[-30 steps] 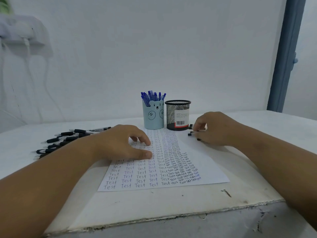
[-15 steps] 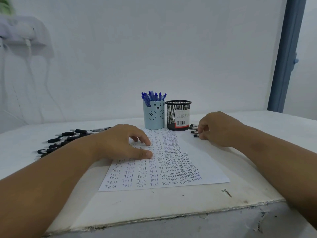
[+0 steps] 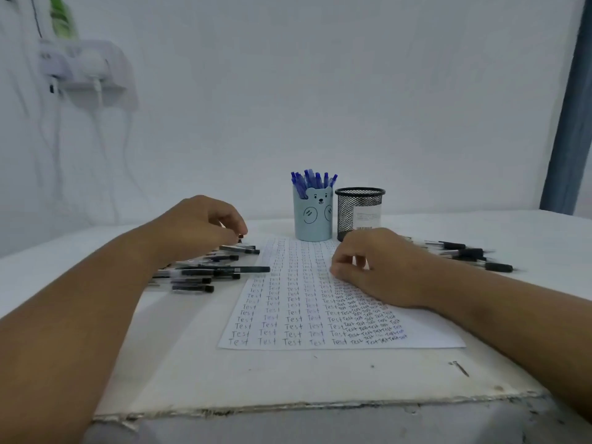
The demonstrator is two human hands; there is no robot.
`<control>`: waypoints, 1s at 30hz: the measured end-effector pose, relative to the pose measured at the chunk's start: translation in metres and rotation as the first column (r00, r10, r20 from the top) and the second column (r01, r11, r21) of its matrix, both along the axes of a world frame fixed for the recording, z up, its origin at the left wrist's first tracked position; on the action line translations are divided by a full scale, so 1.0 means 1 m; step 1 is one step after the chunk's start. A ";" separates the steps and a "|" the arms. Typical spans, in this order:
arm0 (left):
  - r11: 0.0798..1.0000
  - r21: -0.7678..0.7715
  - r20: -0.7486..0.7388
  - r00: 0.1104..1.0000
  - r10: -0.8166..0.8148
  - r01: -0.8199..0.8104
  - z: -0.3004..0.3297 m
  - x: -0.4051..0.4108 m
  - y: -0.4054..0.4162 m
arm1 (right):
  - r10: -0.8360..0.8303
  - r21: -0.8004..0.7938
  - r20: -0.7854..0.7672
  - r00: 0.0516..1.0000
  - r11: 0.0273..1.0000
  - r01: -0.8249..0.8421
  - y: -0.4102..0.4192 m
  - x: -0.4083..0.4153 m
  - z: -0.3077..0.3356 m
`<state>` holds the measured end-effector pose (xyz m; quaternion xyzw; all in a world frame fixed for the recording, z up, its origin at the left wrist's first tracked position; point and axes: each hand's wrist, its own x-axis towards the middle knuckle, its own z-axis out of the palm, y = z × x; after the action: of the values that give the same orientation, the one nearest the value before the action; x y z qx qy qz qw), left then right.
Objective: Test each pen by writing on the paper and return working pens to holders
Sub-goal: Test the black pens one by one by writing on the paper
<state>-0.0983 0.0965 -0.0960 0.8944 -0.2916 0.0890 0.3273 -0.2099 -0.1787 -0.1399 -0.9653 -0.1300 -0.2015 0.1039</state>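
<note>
The paper (image 3: 426, 331), filled with rows of "Test", lies in the middle of the white table (image 3: 288, 379). My left hand (image 3: 198, 229) hovers over a pile of black pens (image 3: 208, 274) left of the sheet, fingers curled down, pinching the dark end of one black pen (image 3: 241, 236). Resting on the paper's right part, my right hand (image 3: 381, 270) has loosely curled fingers and holds nothing. Behind the sheet stand a light blue bear holder (image 3: 312, 219) full of blue pens (image 3: 312, 182) and a black mesh holder (image 3: 358, 209).
More black pens (image 3: 471, 254) lie on the table right of my right hand. A white wall mount with cables (image 3: 86, 68) hangs at the upper left. The table's chipped front edge (image 3: 288, 408) is near me. A small dark nail (image 3: 461, 368) lies near the front right.
My left hand lifted off the paper and went left to the pile of black pens. My right hand left the pens on the right and came to rest on the paper.
</note>
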 end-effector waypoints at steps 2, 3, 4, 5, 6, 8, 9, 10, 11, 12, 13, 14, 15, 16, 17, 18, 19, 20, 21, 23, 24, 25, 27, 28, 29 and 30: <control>0.998 -0.010 -0.011 0.998 0.059 -0.059 0.000 0.007 0.010 | 0.007 -0.003 -0.019 1.000 1.000 -0.007 0.002 0.001 -0.001; 0.997 0.007 -0.026 0.996 0.083 -0.082 0.000 0.009 0.014 | 0.010 0.004 -0.020 1.000 1.000 -0.009 0.002 0.001 -0.001; 0.995 0.036 -0.048 0.994 0.096 -0.094 -0.002 0.011 0.017 | 0.011 0.012 -0.021 1.000 1.000 -0.011 0.002 0.000 -0.001; 0.993 0.067 -0.076 0.992 0.104 -0.099 -0.004 0.013 0.019 | 0.013 0.023 -0.021 1.000 1.000 -0.012 0.002 0.000 -0.001; 0.991 0.090 -0.100 0.989 0.106 -0.097 -0.006 0.015 0.020 | 0.014 0.030 -0.021 1.000 0.999 -0.013 0.001 -0.001 -0.001; 0.990 0.101 -0.087 0.990 0.111 -0.102 -0.011 0.021 0.021 | 0.017 0.032 -0.020 1.000 0.999 -0.017 0.002 -0.001 -0.001; 0.988 0.098 -0.034 0.991 0.127 -0.123 -0.013 0.024 0.020 | 0.021 0.035 -0.022 1.000 0.999 -0.021 0.002 -0.001 -0.001; 0.982 0.103 0.038 0.987 0.156 -0.159 -0.015 0.027 0.018 | 0.025 0.039 -0.024 0.999 0.999 -0.024 0.002 0.000 -0.001; 0.971 0.125 0.107 0.975 0.193 -0.206 -0.016 0.030 0.016 | 0.026 0.040 -0.025 0.999 0.999 -0.025 0.002 0.000 -0.002; 0.953 0.168 0.151 0.962 0.227 -0.252 -0.018 0.031 0.013 | 0.023 0.039 -0.026 0.999 0.999 -0.022 0.002 0.000 -0.002; 0.933 0.222 0.166 0.954 0.251 -0.284 -0.020 0.031 0.011 | 0.018 0.039 -0.028 0.999 0.999 -0.017 0.002 0.000 -0.002; 0.915 0.271 0.157 0.951 0.265 -0.300 -0.022 0.031 0.009 | 0.017 0.041 -0.031 0.999 0.999 -0.015 0.002 0.000 -0.002; 0.905 0.297 0.139 0.952 0.273 -0.303 -0.024 0.031 0.007 | 0.018 0.045 -0.032 0.999 0.999 -0.017 0.002 0.000 -0.002; 0.905 0.299 0.124 0.953 0.278 -0.303 -0.024 0.030 0.006 | 0.021 0.051 -0.029 0.999 0.999 -0.019 0.002 0.000 -0.002; 0.908 0.287 0.121 0.952 0.281 -0.304 -0.025 0.031 0.005 | 0.024 0.056 -0.025 0.999 0.998 -0.023 0.002 -0.001 -0.002; 0.909 0.281 0.125 0.951 0.282 -0.307 -0.026 0.030 0.005 | 0.028 0.061 -0.020 0.999 0.998 -0.027 0.002 -0.001 -0.002; 0.909 0.283 0.135 0.951 0.279 -0.307 -0.025 0.030 0.005 | 0.031 0.064 -0.016 0.999 0.997 -0.030 0.002 -0.001 -0.003; 0.911 0.281 0.154 0.951 0.267 -0.301 -0.024 0.030 0.005 | 0.033 0.067 -0.014 0.999 0.997 -0.032 0.001 -0.001 -0.003; 0.921 0.260 0.182 0.952 0.247 -0.289 -0.023 0.030 0.006 | 0.032 0.066 -0.014 0.999 0.997 -0.031 0.001 0.000 -0.003; 0.969 0.107 0.221 0.955 0.197 -0.224 -0.019 0.030 0.006 | 0.030 0.059 -0.019 0.999 0.998 -0.028 0.000 0.000 -0.004; 0.987 -0.030 0.223 0.961 0.161 -0.159 -0.017 0.028 0.003 | 0.028 0.054 -0.022 0.999 0.998 -0.027 0.000 0.000 -0.003; 0.979 -0.186 0.216 0.969 0.124 -0.083 -0.014 0.025 0.000 | 0.028 0.052 -0.025 0.999 0.998 -0.027 0.001 0.000 -0.003; 0.864 -0.502 0.149 0.988 0.043 0.038 -0.007 0.017 -0.010 | 0.031 0.057 -0.032 0.999 0.998 -0.029 0.001 0.000 -0.003; 0.744 -0.662 0.074 0.996 -0.048 0.085 -0.004 0.014 -0.014 | 0.034 0.061 -0.035 0.999 0.998 -0.032 0.001 -0.001 -0.002; 0.574 -0.812 -0.014 0.981 -0.194 0.102 0.000 0.009 -0.018 | 0.038 0.067 -0.035 0.999 0.997 -0.035 0.002 -0.001 -0.002; 0.393 -0.917 -0.087 0.925 -0.369 0.070 0.004 0.005 -0.020 | 0.040 0.072 -0.036 0.999 0.997 -0.038 0.002 -0.001 -0.002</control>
<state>-0.0933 0.0769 -0.0919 0.5346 -0.2659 0.0606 0.7999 -0.2111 -0.1771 -0.1420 -0.9618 -0.1396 -0.1859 0.1446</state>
